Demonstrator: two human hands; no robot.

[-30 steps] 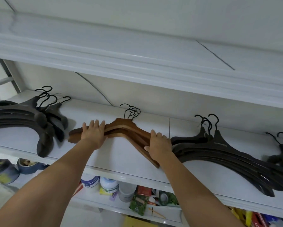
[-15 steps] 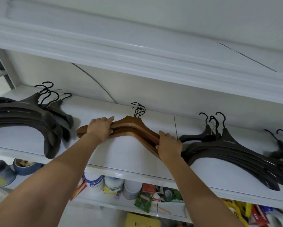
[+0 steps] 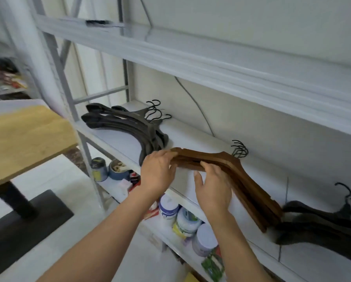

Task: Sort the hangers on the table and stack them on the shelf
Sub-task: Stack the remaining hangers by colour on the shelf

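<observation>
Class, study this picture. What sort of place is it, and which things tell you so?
Probably a storeroom or workroom: a metal shelf holds stacks of black hangers and wooden hangers, tubs crowd the level below, and a wooden table stands alongside.

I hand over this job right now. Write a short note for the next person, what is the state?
Left hand grips the left end of the wooden hangers; right hand is open, fingertips on their lower edge.
They lie on the shelf between the left black stack and the right black stack.
Done: three sorted stacks shelved.
Left: square the wooden ones, let go, check the table; its visible part shows no hangers.
</observation>
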